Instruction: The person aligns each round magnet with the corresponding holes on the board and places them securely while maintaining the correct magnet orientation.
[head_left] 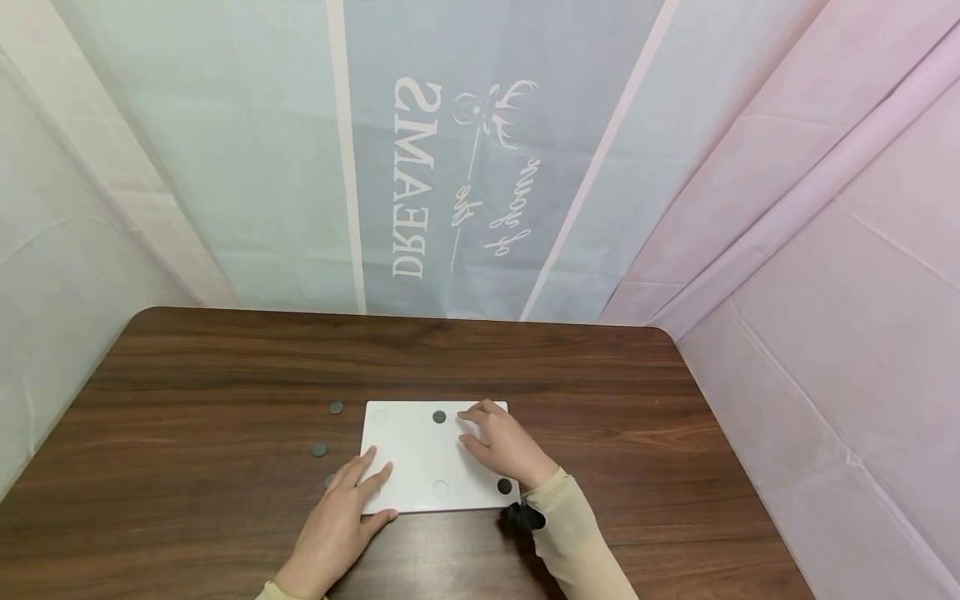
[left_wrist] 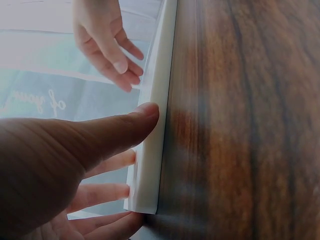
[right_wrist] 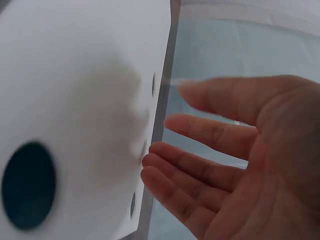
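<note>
Head view, lower middle: merely touching a white board (head_left: 420, 454) with spread left hand (head_left: 339, 515); further right, near a dark disc (head_left: 439, 417), with right hand (head_left: 507, 443) relaxed, empty.

Head camera high, facing forward-down; wrist cameras close, facing fingertips (right_wrist: 155, 181); all share white board (head_left: 423, 454).

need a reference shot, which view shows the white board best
The head view, where most of the white board shows from above. The left wrist view shows mainly its edge; the right wrist view, only part of its face.
</note>
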